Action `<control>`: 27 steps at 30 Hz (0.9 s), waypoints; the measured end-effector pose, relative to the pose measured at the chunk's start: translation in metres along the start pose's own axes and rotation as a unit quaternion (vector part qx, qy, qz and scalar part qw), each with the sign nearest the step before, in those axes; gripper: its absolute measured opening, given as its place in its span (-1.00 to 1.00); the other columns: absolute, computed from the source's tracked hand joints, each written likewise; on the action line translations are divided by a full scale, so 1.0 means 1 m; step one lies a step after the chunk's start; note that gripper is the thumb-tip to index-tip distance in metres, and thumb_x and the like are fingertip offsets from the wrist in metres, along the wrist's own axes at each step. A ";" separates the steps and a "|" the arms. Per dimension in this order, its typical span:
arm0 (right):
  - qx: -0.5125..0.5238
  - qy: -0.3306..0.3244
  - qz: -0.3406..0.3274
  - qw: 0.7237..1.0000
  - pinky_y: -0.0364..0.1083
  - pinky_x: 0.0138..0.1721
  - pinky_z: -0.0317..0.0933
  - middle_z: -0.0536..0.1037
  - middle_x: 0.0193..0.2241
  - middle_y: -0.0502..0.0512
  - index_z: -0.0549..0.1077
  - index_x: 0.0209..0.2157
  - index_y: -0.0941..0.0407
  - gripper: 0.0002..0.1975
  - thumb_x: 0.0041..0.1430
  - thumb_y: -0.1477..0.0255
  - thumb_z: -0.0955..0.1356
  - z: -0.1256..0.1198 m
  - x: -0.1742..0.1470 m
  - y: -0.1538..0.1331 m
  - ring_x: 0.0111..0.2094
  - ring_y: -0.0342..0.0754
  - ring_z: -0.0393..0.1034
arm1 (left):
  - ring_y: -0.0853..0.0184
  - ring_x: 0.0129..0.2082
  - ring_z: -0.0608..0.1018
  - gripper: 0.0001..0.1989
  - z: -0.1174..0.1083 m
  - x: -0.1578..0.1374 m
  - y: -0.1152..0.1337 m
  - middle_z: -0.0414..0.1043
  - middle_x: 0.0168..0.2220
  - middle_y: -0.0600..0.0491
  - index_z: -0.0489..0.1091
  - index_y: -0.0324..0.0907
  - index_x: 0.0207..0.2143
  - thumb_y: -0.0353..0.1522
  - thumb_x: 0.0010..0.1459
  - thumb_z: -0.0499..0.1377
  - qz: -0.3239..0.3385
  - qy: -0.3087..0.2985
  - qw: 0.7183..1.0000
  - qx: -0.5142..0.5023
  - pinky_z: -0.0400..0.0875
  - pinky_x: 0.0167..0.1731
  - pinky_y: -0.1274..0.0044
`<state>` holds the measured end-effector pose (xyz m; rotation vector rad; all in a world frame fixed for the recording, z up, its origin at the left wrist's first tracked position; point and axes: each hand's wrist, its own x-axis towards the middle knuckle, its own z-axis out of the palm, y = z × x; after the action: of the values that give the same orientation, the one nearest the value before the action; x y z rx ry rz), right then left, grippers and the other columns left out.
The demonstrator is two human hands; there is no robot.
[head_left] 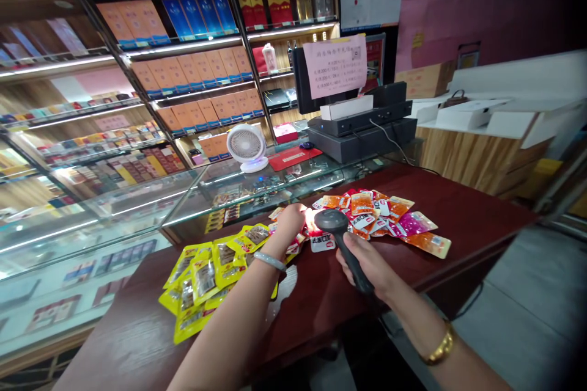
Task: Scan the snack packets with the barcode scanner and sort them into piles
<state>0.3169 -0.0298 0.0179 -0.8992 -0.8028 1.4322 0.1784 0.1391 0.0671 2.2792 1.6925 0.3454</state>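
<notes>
My right hand [364,259] is wrapped around the handle of a black handheld barcode scanner [331,220]. The scanner head points left and casts a bright reddish light. Directly in front of that light, my left hand [291,223] pinches a small snack packet [312,220], mostly washed out by the glare. Behind and right of the scanner lies a loose pile of orange, red and pink snack packets [364,203]. Yellow snack packets with clear windows [204,275] are heaped to the left of my left forearm.
The packets lie on a dark red-brown table [458,208]. Beyond it stand a glass display counter [183,195], a white fan [246,145], a red mat [293,159] and a monitor with a pink notice [335,64] above a black cash drawer [362,139]. Boxed goods fill the back shelves.
</notes>
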 end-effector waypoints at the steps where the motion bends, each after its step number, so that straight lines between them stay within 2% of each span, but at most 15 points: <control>1: 0.000 0.000 -0.001 1.000 -0.28 -0.78 0.03 0.31 -0.66 -0.17 0.27 -0.31 0.07 -0.55 0.12 -0.04 0.32 -0.001 -0.001 0.001 -0.78 -0.28 0.12 | 0.25 -0.23 0.55 -0.68 -0.007 0.001 -0.006 0.58 -0.25 -0.04 0.53 -0.12 -0.31 -0.18 0.21 0.04 -0.003 0.005 1.000 0.006 0.31 -0.23 0.50; 6: 0.023 0.017 0.002 1.000 -0.29 -0.79 0.02 0.32 -0.65 -0.17 0.29 -0.25 0.06 -0.57 0.14 -0.02 0.33 -0.020 -0.012 0.004 -0.78 -0.29 0.11 | 0.15 -0.15 0.55 -0.70 -0.047 0.010 -0.049 0.58 -0.20 -0.04 0.52 -0.04 -0.26 -0.17 0.22 0.02 -0.067 0.045 0.990 0.117 0.30 -0.13 0.36; 9: 0.024 0.037 -0.003 0.999 -0.29 -0.80 0.03 0.33 -0.64 -0.16 0.28 -0.29 0.07 -0.58 0.14 -0.02 0.33 -0.032 -0.017 0.005 -0.78 -0.29 0.11 | 0.07 -0.09 0.52 -0.72 -0.051 0.012 -0.064 0.55 -0.16 -0.14 0.53 -0.07 -0.21 -0.20 0.18 0.07 -0.080 0.061 0.978 0.184 0.26 -0.06 0.28; 11: 0.023 0.051 -0.004 0.998 -0.28 -0.80 0.04 0.32 -0.64 -0.16 0.25 -0.35 0.07 -0.57 0.14 -0.02 0.33 -0.037 -0.019 0.006 -0.78 -0.29 0.12 | 0.03 -0.01 0.46 -0.71 -0.039 0.009 -0.059 0.51 -0.09 -0.14 0.51 -0.04 -0.13 -0.21 0.16 0.11 -0.053 0.090 0.974 0.200 0.21 -0.01 0.23; 13: 0.024 0.059 -0.005 0.998 -0.28 -0.80 0.04 0.31 -0.65 -0.16 0.22 -0.37 0.07 -0.56 0.13 -0.02 0.34 -0.039 -0.021 0.006 -0.78 -0.28 0.11 | 0.03 0.05 0.40 -0.69 -0.018 0.006 -0.044 0.48 -0.03 -0.10 0.49 0.03 -0.07 -0.18 0.16 0.12 -0.002 0.092 0.979 0.183 0.18 0.03 0.23; 16: 0.013 0.063 -0.007 0.998 -0.26 -0.80 0.02 0.31 -0.65 -0.17 0.22 -0.36 0.06 -0.54 0.10 -0.05 0.34 -0.039 -0.023 0.007 -0.79 -0.28 0.10 | 0.08 0.07 0.36 -0.67 0.018 0.006 -0.013 0.45 0.00 -0.05 0.50 0.04 -0.10 -0.10 0.12 0.17 0.092 0.029 0.984 0.147 0.16 0.06 0.30; 19: -0.007 0.065 -0.006 0.998 -0.26 -0.81 0.01 0.29 -0.67 -0.18 0.23 -0.38 0.07 -0.54 0.12 -0.06 0.32 -0.040 -0.025 0.008 -0.80 -0.27 0.10 | 0.00 0.11 0.32 -0.56 0.046 0.011 0.007 0.40 0.05 -0.13 0.51 -0.05 -0.14 -0.06 -0.06 0.31 0.151 -0.017 0.976 0.156 0.12 0.10 0.25; 23: -0.005 0.065 -0.003 0.998 -0.28 -0.79 0.02 0.29 -0.67 -0.18 0.25 -0.36 0.07 -0.56 0.15 -0.04 0.31 -0.044 -0.030 0.009 -0.78 -0.28 0.10 | -0.09 0.10 0.34 -0.42 0.057 0.022 0.012 0.41 0.03 -0.20 0.48 -0.11 -0.16 -0.05 -0.26 0.41 0.151 -0.061 0.974 0.157 0.15 0.08 0.18; 25: -0.007 0.063 -0.004 0.998 -0.28 -0.79 0.02 0.29 -0.67 -0.18 0.25 -0.36 0.07 -0.57 0.16 -0.03 0.30 -0.045 -0.032 0.009 -0.78 -0.29 0.10 | 0.01 0.00 0.44 -0.49 0.056 0.026 0.012 0.49 -0.08 -0.12 0.46 -0.09 -0.19 -0.08 -0.21 0.39 0.139 -0.068 0.982 0.112 0.23 0.03 0.26; 27: -0.013 0.060 -0.005 0.998 -0.28 -0.79 0.02 0.29 -0.67 -0.18 0.24 -0.37 0.07 -0.57 0.17 -0.03 0.29 -0.045 -0.033 0.009 -0.78 -0.29 0.09 | 0.20 -0.17 0.53 -0.64 0.053 0.029 0.012 0.54 -0.21 -0.02 0.43 -0.11 -0.20 -0.15 -0.03 0.32 0.116 -0.059 0.991 0.022 0.33 -0.11 0.42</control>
<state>0.3526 -0.0647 -0.0083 -0.9908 -0.7374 1.3489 0.2166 0.1593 0.0225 2.4828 1.3941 0.2161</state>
